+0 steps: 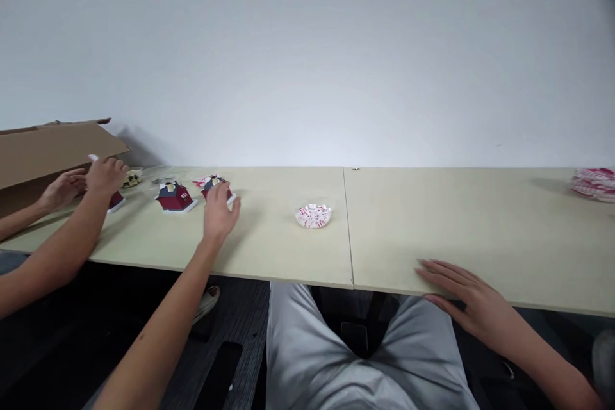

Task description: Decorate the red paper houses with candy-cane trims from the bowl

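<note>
Plain white wall point(307, 45), long beige table point(432, 218) made of two tops butted at a seam.

Left hand point(218, 208): arm stretched out, fingers curved down over a small paper house point(210, 184) with a dark roof and red walls. It touches the house, but I can't tell whether it is actually gripping.
Right hand point(464, 298): flat on the near table edge, fingers spread, holding nothing.

Location: the paper house is on the left tabletop, toward the back, and stands upright on its white base. A second house point(175, 197) sits just beside it on the left. Beyond that is a third house point(116, 202), under a co-worker's hands point(103, 174) next to an open cardboard box point(43, 154).

Progress, my read: the second house looks folded and finished, and stands on its own. The other two are in hand and mostly covered, so I can't say if anything on them is open. The candy dish point(313, 216) of red-white sweets looks full, with no hand on it. A red-and-white stack point(594, 182) sits at the far right, well apart.

Orientation: roof peak up. The long axis seems to run along the table's length, roughly parallel to the wall, though the fingers hide the ridge.
</note>
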Demonstrator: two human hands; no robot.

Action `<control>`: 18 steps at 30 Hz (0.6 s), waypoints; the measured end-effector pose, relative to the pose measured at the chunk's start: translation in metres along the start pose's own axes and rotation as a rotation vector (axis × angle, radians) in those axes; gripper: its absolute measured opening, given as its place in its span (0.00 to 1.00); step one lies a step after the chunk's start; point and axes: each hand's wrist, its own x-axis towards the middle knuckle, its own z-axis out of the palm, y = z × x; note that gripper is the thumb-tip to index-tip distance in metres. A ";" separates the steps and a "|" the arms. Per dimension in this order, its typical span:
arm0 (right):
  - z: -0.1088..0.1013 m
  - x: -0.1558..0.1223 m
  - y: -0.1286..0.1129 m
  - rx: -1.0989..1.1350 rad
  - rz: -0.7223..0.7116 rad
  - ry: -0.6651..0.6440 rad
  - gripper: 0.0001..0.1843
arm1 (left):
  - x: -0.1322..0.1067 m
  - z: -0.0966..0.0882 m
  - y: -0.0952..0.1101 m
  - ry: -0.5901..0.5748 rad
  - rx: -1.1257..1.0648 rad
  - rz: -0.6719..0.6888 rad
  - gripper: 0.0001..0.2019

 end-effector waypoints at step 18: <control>0.011 -0.012 0.008 0.024 -0.038 0.074 0.29 | 0.063 0.045 -0.057 -0.552 0.294 -0.309 0.27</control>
